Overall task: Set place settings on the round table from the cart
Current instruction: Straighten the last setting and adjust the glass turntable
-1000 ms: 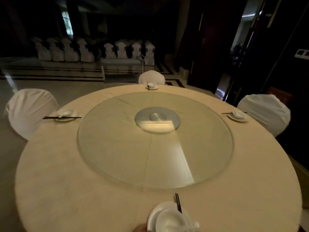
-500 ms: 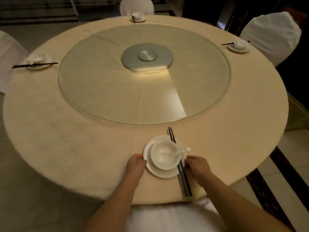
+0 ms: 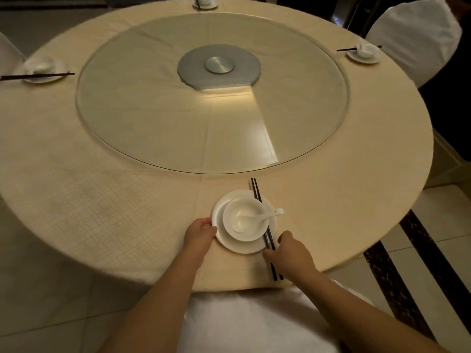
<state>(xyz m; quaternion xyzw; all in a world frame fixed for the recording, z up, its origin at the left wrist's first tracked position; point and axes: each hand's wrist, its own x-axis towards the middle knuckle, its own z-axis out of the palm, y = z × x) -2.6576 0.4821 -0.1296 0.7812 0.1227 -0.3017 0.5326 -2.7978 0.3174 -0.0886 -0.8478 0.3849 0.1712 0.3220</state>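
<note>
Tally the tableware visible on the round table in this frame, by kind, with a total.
Plates: 4 (near, left, far, right)
Bowls: 4 (near, left, far, right)
Chopstick pairs: 4 (near, left, far, right)
Spoons: 1 clearly visible; others too small to tell
Total: 13

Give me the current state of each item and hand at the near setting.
Plate: flat on the tablecloth, left edge held.
Bowl: upright on the plate.
Spoon: in the bowl, handle pointing right.
Chopsticks: across the plate's right edge.
Left hand: gripping the plate rim.
Right hand: on the chopsticks.
</note>
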